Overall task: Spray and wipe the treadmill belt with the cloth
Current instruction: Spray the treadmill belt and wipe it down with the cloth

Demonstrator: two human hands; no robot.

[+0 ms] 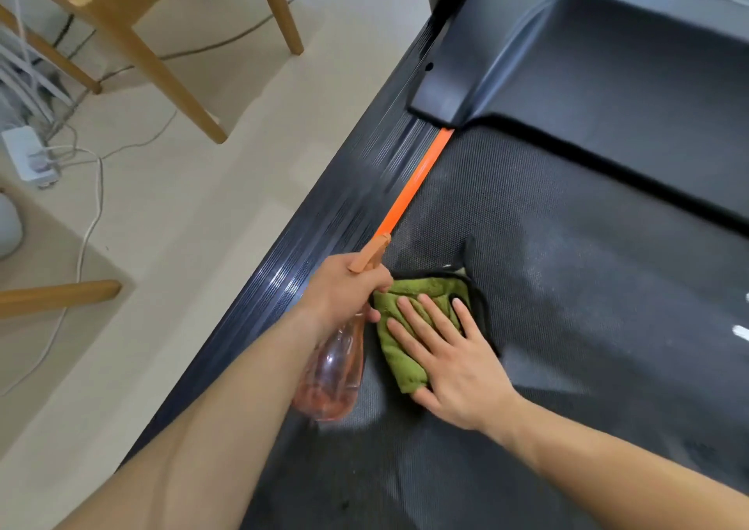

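Note:
The dark textured treadmill belt [567, 286] fills the right half of the head view. A folded green cloth [409, 306] with a black edge lies on the belt near its left side. My right hand [454, 359] presses flat on the cloth with fingers spread. My left hand [344, 290] grips the neck of a clear orange spray bottle [336, 371]; its orange nozzle points up along the belt's left edge. The bottle's body hangs tilted over the belt beside the cloth.
An orange strip [417, 181] and a ribbed black side rail [324, 246] run along the belt's left. The black motor cover [608, 83] lies ahead. On the beige floor to the left are wooden chair legs [162, 67], a white power strip [28, 156] and cables.

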